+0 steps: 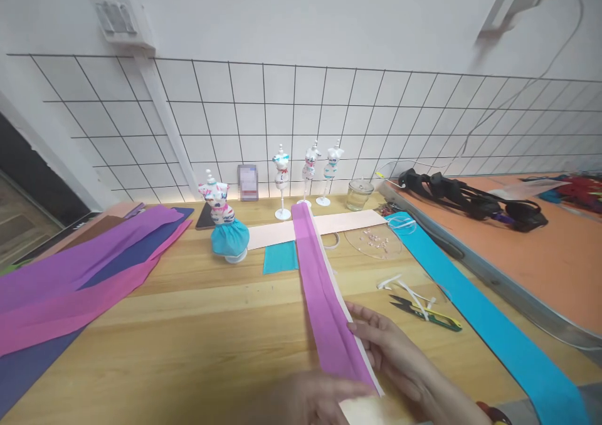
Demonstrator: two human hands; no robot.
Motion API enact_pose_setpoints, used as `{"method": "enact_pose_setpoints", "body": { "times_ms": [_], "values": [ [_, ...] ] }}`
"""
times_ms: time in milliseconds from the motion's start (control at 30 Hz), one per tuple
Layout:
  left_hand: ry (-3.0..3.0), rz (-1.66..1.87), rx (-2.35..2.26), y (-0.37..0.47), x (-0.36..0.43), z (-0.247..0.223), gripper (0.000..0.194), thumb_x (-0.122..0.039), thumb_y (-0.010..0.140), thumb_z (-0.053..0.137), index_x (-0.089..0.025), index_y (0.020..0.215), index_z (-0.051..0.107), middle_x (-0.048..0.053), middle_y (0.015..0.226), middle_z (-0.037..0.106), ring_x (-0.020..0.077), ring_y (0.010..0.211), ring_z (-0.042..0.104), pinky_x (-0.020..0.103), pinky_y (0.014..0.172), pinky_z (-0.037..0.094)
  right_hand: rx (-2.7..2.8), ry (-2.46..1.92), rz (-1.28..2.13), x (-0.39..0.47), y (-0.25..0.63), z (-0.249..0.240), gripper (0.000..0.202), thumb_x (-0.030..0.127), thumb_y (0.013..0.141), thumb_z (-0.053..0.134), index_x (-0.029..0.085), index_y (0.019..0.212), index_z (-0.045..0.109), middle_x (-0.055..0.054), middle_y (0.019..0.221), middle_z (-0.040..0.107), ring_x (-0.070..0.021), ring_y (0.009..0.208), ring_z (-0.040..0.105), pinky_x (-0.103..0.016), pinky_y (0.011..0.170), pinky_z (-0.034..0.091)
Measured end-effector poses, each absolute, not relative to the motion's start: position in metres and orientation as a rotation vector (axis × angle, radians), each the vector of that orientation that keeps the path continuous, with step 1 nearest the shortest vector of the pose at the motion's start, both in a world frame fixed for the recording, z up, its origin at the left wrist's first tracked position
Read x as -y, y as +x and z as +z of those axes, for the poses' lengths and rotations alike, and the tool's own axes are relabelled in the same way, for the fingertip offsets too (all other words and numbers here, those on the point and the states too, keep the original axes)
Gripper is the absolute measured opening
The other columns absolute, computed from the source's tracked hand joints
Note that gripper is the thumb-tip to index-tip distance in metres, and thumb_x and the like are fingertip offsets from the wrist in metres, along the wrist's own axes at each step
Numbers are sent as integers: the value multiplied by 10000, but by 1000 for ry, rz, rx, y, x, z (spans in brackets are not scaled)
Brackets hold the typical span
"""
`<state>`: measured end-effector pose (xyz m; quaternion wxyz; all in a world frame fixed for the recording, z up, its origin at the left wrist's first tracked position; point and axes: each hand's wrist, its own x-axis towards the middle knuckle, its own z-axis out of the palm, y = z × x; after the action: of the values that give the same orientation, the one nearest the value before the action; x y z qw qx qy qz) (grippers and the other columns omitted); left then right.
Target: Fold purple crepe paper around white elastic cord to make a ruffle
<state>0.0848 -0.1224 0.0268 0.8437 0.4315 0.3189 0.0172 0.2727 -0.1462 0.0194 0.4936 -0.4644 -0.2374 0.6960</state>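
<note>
The light wood counter (188, 331) is bounded at the back by a white wall with a black-lined grid (247, 118) and on the right by the grey raised border (498, 293) of an orange surface (531, 243). Wood grain shows broadly between the layered purple, pink and navy fabric lengths (94, 268) at the left and the long, flat purple fabric strip (313, 274) at mid-counter. On the strip's other side, a narrower gap holds small snips with yellow and green handles (446, 320), then a wide turquoise fabric band (470, 306) slanting toward the near right. The purple strip's long axis runs from the back toward the person, veering right at the near end; it crosses over a pale pink band (348, 222) lying sideways. The right hand (388, 346) has its fingers clamped on the strip's white-trimmed right edge. The left hand (301, 403), blurred, reaches across the near end; whether its fingers grip, I cannot tell.
</note>
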Motion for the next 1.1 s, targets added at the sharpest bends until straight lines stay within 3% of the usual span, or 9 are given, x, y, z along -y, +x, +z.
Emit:
{"method": "enact_pose_setpoints", "body": {
  "times_ms": [67,133,233,333,433,633,800,933,1100],
  "values": [
    [937,152,-692,67,100,38,619,-463,567,763,-190,1089,572,22,686,664,166,581,625,250,524,465,571,-1074,1665,146,273,20,343,228,716,700,210,1046,605,-49,987,688,-147,785,670,-231,702,534],
    [944,335,-750,60,82,43,516,-540,658,670,-153,987,577,24,665,628,135,524,589,215,444,422,570,-1030,1656,145,270,23,312,232,720,697,200,1021,624,-54,998,683,-154,811,666,-237,731,527],
    [863,353,-690,67,66,40,480,-550,787,526,-128,1005,588,102,905,645,163,748,630,286,637,500,596,-965,1670,144,262,30,336,257,739,685,196,1060,611,-75,1027,673,-190,890,654,-292,815,510],
    [721,244,-553,86,58,33,511,-536,819,486,-108,1079,589,144,1071,628,194,907,618,348,850,452,595,-945,1669,144,254,33,394,258,722,707,213,1094,583,-73,1007,678,-202,893,653,-324,834,499],
    [645,280,-534,106,49,26,388,-402,830,520,-71,1011,611,144,1001,658,211,887,625,361,891,423,613,-983,1632,144,249,28,477,265,678,747,223,1113,556,-54,895,694,-197,819,661,-322,787,500],
    [596,448,-700,129,24,28,129,-158,774,537,-99,854,620,80,746,671,175,675,623,314,749,476,675,-1109,1467,131,254,7,646,301,642,773,205,1204,469,9,703,656,-155,635,629,-264,627,461],
    [606,501,-593,130,-3,49,168,-213,789,549,-83,864,625,132,818,673,223,760,634,361,788,476,770,-1202,1375,110,262,5,690,340,600,790,180,1196,480,17,668,626,-134,556,583,-247,549,420],
    [702,626,-526,124,-19,66,163,-207,754,620,-116,888,629,91,824,664,196,759,622,353,804,472,875,-1227,1264,91,270,13,586,375,607,778,165,1101,545,11,681,605,-122,569,566,-236,531,412],
    [1043,653,-513,113,-29,64,371,-163,651,735,-155,999,606,69,926,658,204,850,604,344,780,471,982,-1247,1090,68,270,25,524,401,625,753,171,1059,572,-3,726,598,-137,631,573,-258,565,452]
  ]
}}
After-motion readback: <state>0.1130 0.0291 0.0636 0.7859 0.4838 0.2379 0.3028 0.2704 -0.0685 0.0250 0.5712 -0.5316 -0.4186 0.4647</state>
